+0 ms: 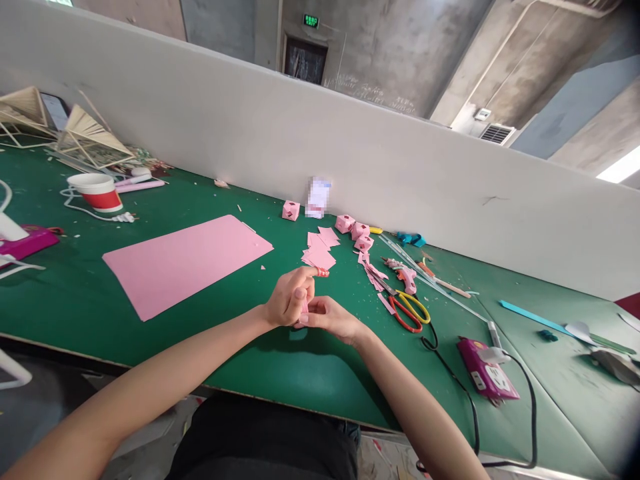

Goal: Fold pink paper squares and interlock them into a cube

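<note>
Close together over the green table, my left hand and my right hand hold a small pink paper piece between them. Fingers cover most of it, so its shape is hidden. A red wrapping is around the tip of an outstretched left finger. Just beyond the hands lie several loose pink paper squares. Folded pink paper shapes with diamond-shaped openings, such as the single one and the group, sit farther back.
A large pink sheet lies to the left. Scissors, a pink glue gun and a purple power strip with cords are on the right. At far left stands a paper cup. A white partition runs behind.
</note>
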`<state>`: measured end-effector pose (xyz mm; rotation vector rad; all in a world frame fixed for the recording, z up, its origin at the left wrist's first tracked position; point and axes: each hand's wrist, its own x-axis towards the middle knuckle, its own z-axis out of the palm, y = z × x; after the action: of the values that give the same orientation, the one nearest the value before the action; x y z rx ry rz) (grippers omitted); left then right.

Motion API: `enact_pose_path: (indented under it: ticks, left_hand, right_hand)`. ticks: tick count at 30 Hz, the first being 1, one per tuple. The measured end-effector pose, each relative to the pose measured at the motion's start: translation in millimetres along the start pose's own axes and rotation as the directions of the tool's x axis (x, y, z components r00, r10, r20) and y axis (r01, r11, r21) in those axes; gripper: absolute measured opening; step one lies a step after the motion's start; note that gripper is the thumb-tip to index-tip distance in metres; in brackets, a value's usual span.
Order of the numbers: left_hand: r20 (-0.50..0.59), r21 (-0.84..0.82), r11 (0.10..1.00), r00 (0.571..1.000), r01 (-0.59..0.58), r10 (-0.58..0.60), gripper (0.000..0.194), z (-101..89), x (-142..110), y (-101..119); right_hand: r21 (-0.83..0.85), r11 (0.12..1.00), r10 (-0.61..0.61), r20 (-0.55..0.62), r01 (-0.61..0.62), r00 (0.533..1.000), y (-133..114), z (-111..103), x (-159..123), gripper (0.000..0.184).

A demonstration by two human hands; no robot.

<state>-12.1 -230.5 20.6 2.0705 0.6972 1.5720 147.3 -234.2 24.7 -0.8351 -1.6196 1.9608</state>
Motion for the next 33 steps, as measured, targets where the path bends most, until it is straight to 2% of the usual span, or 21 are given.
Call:
enact_pose_path:
  ticks: [5,10,12,14,15,17,19,21,24,27,30,33]
  left_hand:
    - [0.011,-0.001,0.998,0.998,-0.067,0.067,0.062,-0.5,1,1]
    - [0.018,-0.010,1.000,1.000,-0.001,0.001,0.063,-0.5,0,1]
    - [-0.015,-0.037,0.998,0.999,0.048,-0.049,0.061,0.0,1,1]
    - [-0.061,-0.070,0.992,0.992,0.107,-0.112,0.059,0.3,2,0]
    - [-0.083,-0.085,0.987,0.987,0.134,-0.141,0.059,0.3,3,-1]
    - [-0.113,-0.103,0.980,0.977,0.172,-0.183,0.058,-0.4,6,-2]
    - [-0.146,-0.111,0.972,0.964,0.207,-0.222,0.057,-1.8,8,-4]
    - [-0.183,-0.116,0.965,0.950,0.234,-0.252,0.057,-3.3,11,-4]
    - [-0.230,-0.149,0.954,0.930,0.259,-0.288,0.056,-3.9,15,-3]
    - [-0.228,-0.272,0.892,0.877,0.360,-0.424,0.055,-2.2,19,-3]
    - [-0.134,-0.434,0.759,0.798,0.486,-0.588,0.055,0.0,23,-6]
    - [-0.055,-0.512,0.681,0.770,0.524,-0.635,0.055,2.1,23,-10]
  right_hand:
    - [0.008,1.000,0.001,0.003,-0.001,1.000,4,-1,2,0.044]
    - [0.023,0.999,0.033,0.017,-0.033,0.999,3,2,3,0.044]
    - [-0.062,0.998,0.006,-0.002,-0.006,1.000,1,4,2,0.049]
    - [-0.270,0.961,-0.085,-0.108,0.054,0.990,-2,8,1,0.052]
    - [-0.408,0.909,-0.169,-0.190,0.079,0.967,-3,11,0,0.052]
    - [-0.670,0.737,-0.381,-0.305,0.088,0.873,-4,16,-3,0.045]
    - [-0.832,0.549,-0.553,-0.286,0.083,0.783,-6,21,-5,0.034]
    - [-0.909,0.405,-0.636,-0.203,0.098,0.745,-6,24,-7,0.027]
    - [-0.949,0.298,-0.664,-0.128,0.103,0.737,-4,24,-7,0.025]
    - [-0.938,0.319,-0.667,-0.120,0.136,0.736,-1,21,-7,0.021]
    - [-0.867,0.443,-0.690,-0.167,0.228,0.704,-1,18,-6,0.023]
    - [-0.790,0.538,-0.685,-0.209,0.292,0.698,-2,14,-5,0.030]
